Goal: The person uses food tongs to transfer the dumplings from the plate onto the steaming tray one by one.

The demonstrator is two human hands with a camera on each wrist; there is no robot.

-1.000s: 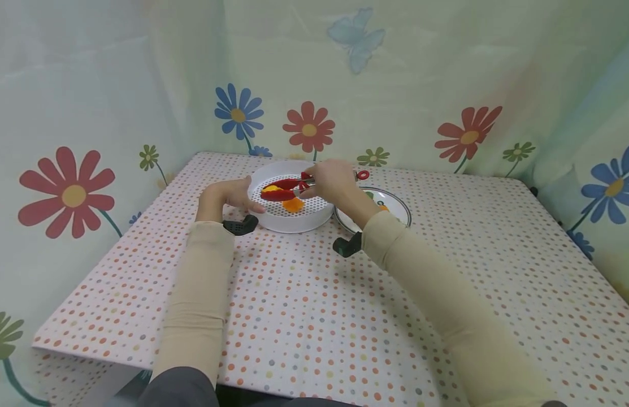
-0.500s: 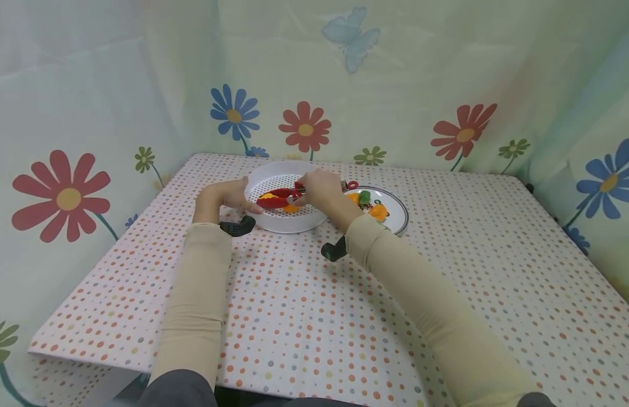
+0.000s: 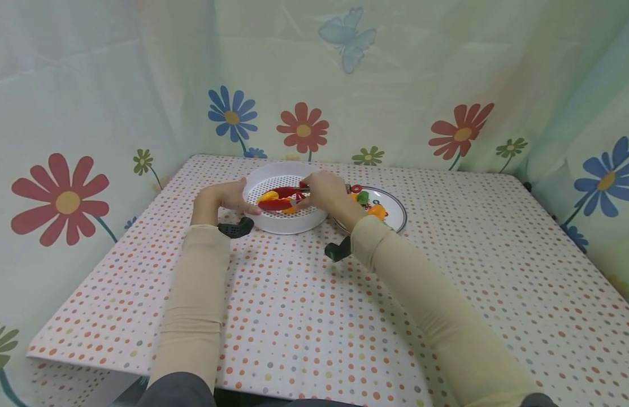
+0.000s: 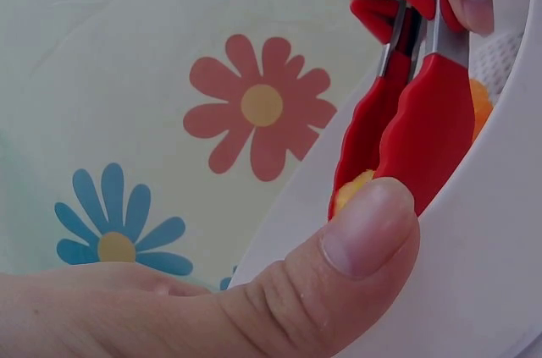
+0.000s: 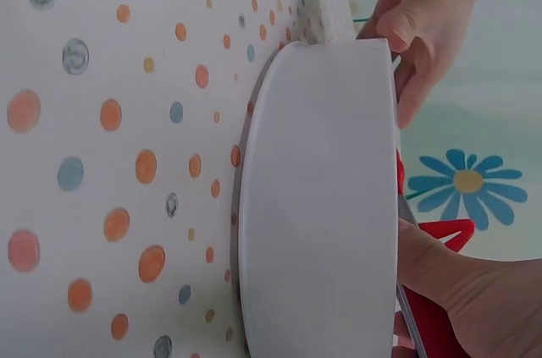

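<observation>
My left hand (image 3: 234, 198) holds the left side of a round white steamer basket (image 3: 291, 227) with a perforated floor, thumb at the rim. My right hand (image 3: 325, 190) grips red-tipped tongs (image 3: 274, 205) that reach into the basket from the right, their two arms spread apart. A yellow piece (image 3: 267, 196), its kind unclear, sits by the tong tips. From the left wrist view, the red tong heads (image 4: 428, 134) stand right behind my left thumb (image 4: 368, 235), a bit of yellow between them. An orange piece (image 3: 290, 210) lies in the basket, partly covered by the tongs.
A dark-rimmed white plate (image 3: 394, 204) stands just right of the basket, partly behind my right wrist. It bears a green piece (image 3: 363, 198) and an orange lump (image 3: 377, 212). The dotted tablecloth (image 3: 304, 316) covers the table; a flowered curtain (image 3: 395, 113) hangs behind.
The tongs have come down lower into the basket and their arms have spread, with the yellow piece now at their tips. My left hand stays at the rim.
</observation>
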